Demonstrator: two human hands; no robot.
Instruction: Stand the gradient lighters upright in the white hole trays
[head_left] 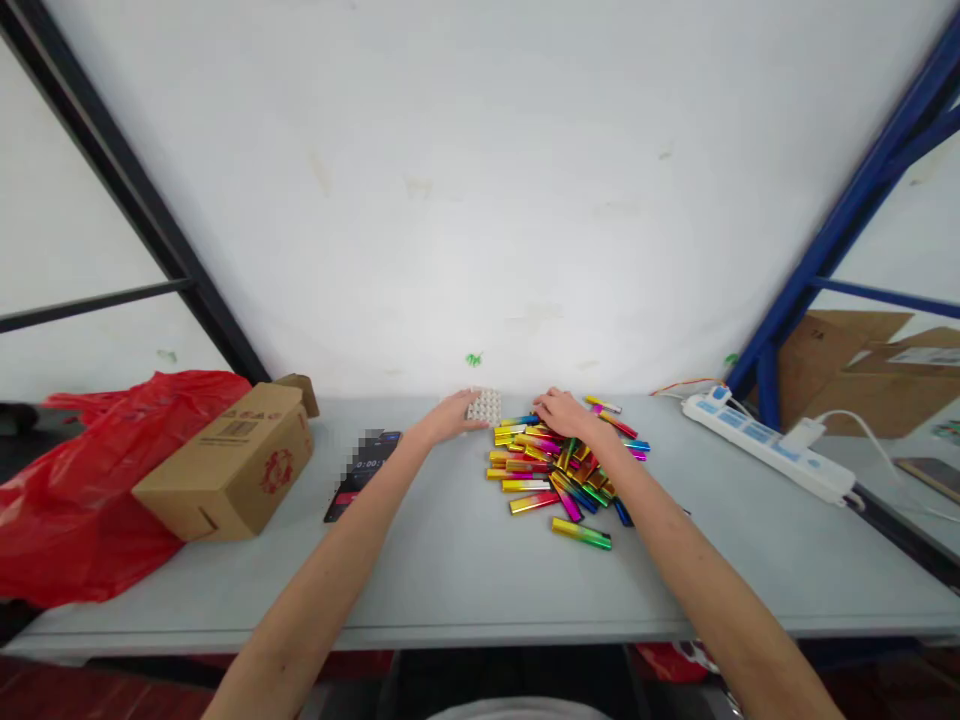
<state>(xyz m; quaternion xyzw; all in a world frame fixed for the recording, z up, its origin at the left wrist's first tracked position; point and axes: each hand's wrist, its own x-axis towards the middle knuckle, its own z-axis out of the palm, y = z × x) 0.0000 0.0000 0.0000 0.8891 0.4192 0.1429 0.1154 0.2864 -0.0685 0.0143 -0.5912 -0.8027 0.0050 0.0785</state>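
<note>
A small white tray with a grid of holes [486,407] stands on the grey table near the wall. My left hand [452,416] grips its left side, thumb toward the front and fingers behind. To the right lies a loose heap of shiny slim lighters [529,465] in gold, red, pink, blue and green. My right hand [562,412] reaches over the back of this heap. Its fingers are curled down and pinch at a lighter with a blue end [519,421]. My right forearm hides part of the heap. One yellow-green lighter [582,533] lies apart in front.
On the left are a phone showing a timer [366,465], a cardboard box [232,455] and a red plastic bag [97,480]. A white power strip [769,445] with plugs lies right. The wall rises behind the table [450,580]; a blue frame [825,230] stands right.
</note>
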